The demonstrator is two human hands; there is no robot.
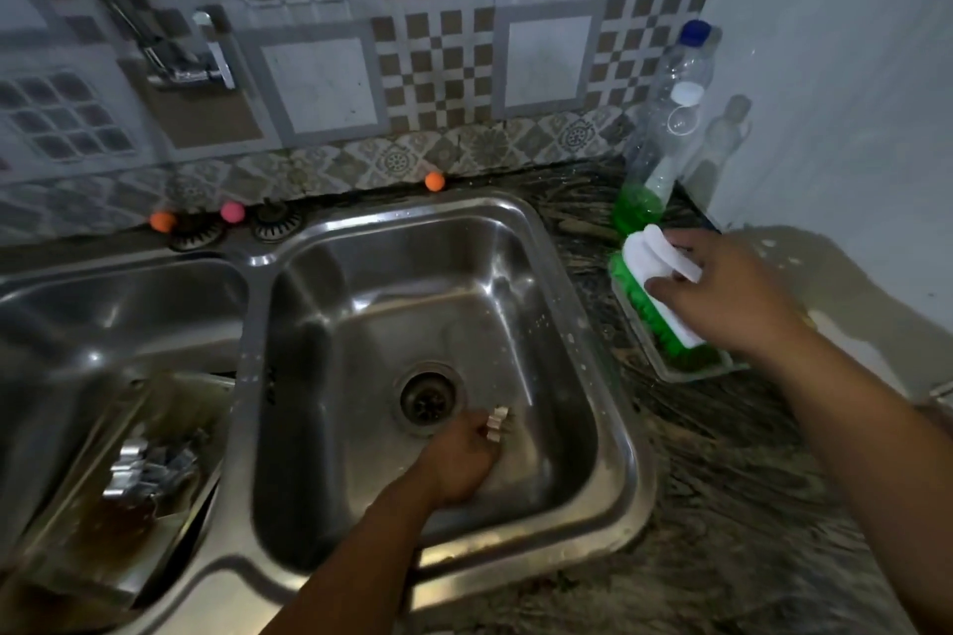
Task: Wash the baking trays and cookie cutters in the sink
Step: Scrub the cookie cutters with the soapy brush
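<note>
Head-worn view, looking steeply down, close over sink (582, 325)

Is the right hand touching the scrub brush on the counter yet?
Touching. The head view shows the right hand with its fingers curled over the white handle of the scrub brush, whose green bristles sit in the clear tray.

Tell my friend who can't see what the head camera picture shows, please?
Over a steel double sink, the left hand holds a small metal cookie cutter near the drain, while the right hand grips a white-handled green scrub brush on the counter. More cutters lie in a baking tray in the left basin.
</note>
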